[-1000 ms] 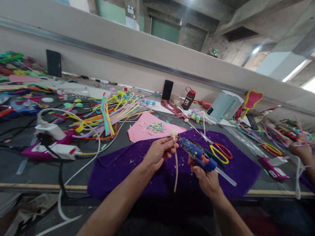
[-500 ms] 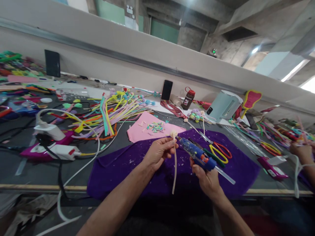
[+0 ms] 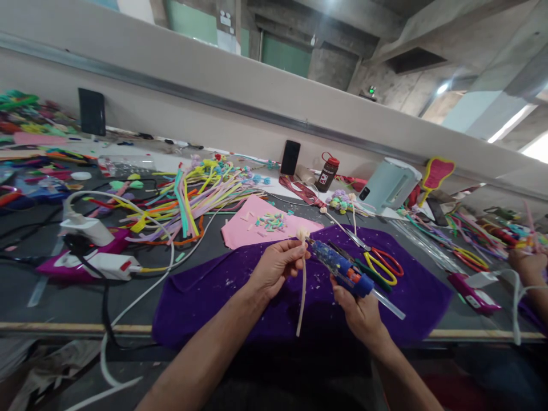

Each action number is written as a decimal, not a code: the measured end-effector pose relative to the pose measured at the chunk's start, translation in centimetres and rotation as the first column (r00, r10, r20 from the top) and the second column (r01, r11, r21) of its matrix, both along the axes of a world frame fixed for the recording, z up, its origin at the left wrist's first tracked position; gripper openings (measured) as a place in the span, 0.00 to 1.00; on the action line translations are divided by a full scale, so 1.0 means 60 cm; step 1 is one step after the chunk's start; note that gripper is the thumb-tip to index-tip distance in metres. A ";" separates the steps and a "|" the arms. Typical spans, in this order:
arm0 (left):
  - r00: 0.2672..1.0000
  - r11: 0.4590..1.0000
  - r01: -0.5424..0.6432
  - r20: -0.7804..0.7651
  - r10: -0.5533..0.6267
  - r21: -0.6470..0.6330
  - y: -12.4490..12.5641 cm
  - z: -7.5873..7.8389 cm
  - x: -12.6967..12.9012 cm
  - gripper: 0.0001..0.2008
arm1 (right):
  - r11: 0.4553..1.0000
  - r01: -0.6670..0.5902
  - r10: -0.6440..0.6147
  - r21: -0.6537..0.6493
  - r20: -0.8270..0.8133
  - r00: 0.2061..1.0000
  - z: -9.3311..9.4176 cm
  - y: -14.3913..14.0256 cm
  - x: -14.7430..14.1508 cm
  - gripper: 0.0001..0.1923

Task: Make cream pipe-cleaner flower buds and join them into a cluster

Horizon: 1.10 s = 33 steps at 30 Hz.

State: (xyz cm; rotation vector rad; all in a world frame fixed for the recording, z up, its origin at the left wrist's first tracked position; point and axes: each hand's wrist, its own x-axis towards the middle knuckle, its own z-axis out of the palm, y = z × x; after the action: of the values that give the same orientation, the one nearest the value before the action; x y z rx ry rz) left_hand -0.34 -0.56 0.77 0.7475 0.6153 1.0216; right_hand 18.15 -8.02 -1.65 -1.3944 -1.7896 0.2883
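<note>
While the left hand (image 3: pixel 279 267) pinches a cream stem (image 3: pixel 301 302) just below its cream tuft (image 3: pixel 302 234), the right hand (image 3: pixel 362 313) is wrapped around the grip of a blue glue gun (image 3: pixel 340 267). The stem is held over the purple cloth (image 3: pixel 214 297), tuft uppermost, lower end hanging down. The gun's nozzle is right by the tuft; contact, and any fresh glue, cannot be confirmed at this size. A clear glue stick (image 3: pixel 390 305) protrudes from the rear of the gun, so a supply remains.

Status, as judged: the tuft is formed and sits at the head of the stem; gluing appears to be in hand and is not signed off, since the gun is at the piece and neither has been put down. The lower stem is bare.

Beyond the hands, scissors (image 3: pixel 390 262) lie on the cloth, out of use. Small cut pieces (image 3: pixel 274 222) rest on a pink sheet (image 3: pixel 237 233), unattached. Farther back lie a cluster of coloured pompoms (image 3: pixel 340 201) and, to the left, a large heap of coloured stems (image 3: pixel 188 211), many apparently unworked.
</note>
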 end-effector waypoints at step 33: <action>1.000 1.000 -0.001 -0.027 0.001 0.011 -0.001 0.001 -0.001 0.08 | 0.999 -0.014 0.012 0.036 0.057 0.998 0.008 0.003 -0.001 0.11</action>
State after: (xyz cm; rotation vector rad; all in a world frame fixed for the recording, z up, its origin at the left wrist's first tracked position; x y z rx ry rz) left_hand -0.42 -0.62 0.82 0.7714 0.6338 1.0179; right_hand 18.07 -7.84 -1.20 -1.3787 -1.8412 0.2243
